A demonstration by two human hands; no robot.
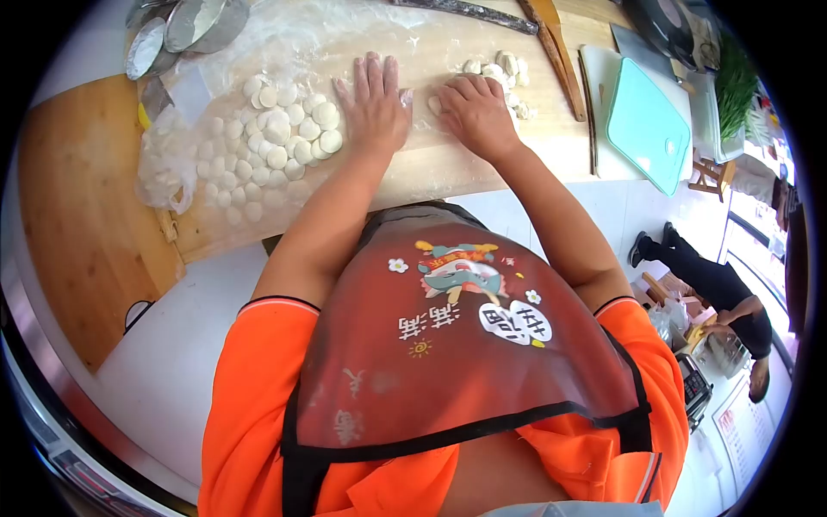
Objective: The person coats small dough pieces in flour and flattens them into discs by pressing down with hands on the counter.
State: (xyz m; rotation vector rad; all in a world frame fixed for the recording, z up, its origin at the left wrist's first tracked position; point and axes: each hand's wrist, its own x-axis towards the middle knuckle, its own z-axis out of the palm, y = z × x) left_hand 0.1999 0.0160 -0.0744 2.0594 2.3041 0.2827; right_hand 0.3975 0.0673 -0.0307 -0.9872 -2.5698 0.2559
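Resting upper-centre, left hand (374,108) is splayed, right hand (475,110) curled by dough pieces (506,62); sticking is presumably prevented by flour (280,39).

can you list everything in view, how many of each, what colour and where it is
dough discs: many, off-white, left of the left hand
dough pieces: several, off-white, by the right hand
worktop: one, pale wood, under both hands
metal bowls: at least two, silver, upper left
plastic bag: one, clear, left
dark rod: one, dark, top
wooden tools: two, brown, beyond right hand
teal board: one, teal, right
greens: bunch, green, upper right
another person: one, black clothes, right background
clutter: uncounted, mixed, right background, too small to name
apron: one, reddish-brown, on wearer
shirt: one, orange, under apron
left hand: one, white-dusted, on worktop
right hand: one, bare, on worktop
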